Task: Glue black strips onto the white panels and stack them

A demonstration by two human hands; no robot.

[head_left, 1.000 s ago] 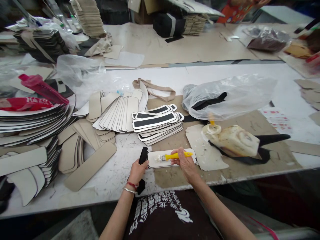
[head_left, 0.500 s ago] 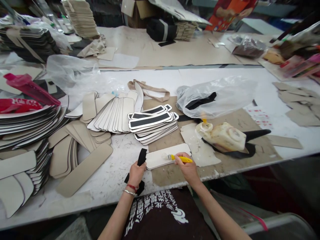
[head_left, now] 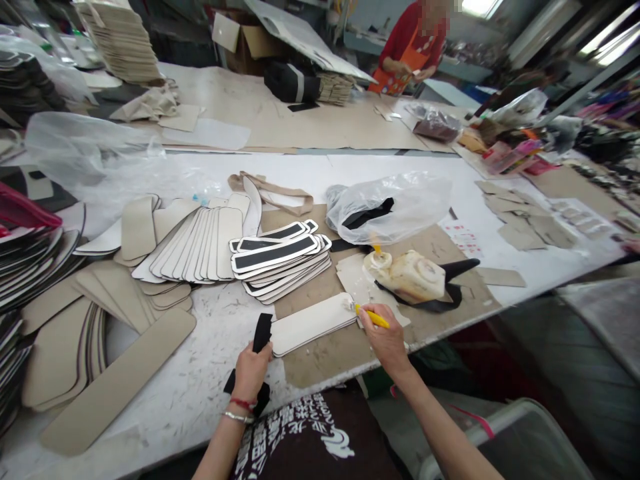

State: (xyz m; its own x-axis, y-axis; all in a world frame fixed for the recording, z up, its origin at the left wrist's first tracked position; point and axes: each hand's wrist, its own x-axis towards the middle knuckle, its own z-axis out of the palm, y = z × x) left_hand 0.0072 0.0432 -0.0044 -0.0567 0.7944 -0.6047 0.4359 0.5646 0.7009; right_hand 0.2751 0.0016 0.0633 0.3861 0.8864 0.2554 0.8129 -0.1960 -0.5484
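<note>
There is one held brush [head_left: 376, 319], one stained container [head_left: 417, 276], one cardboard box [head_left: 263, 41] and two bracelets [head_left: 243, 404].

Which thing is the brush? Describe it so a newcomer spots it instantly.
Find the white table, then the brown sheet at its near edge. The brush is the yellow-handled one in the right hand, not the yellow piece standing in the container.
</note>
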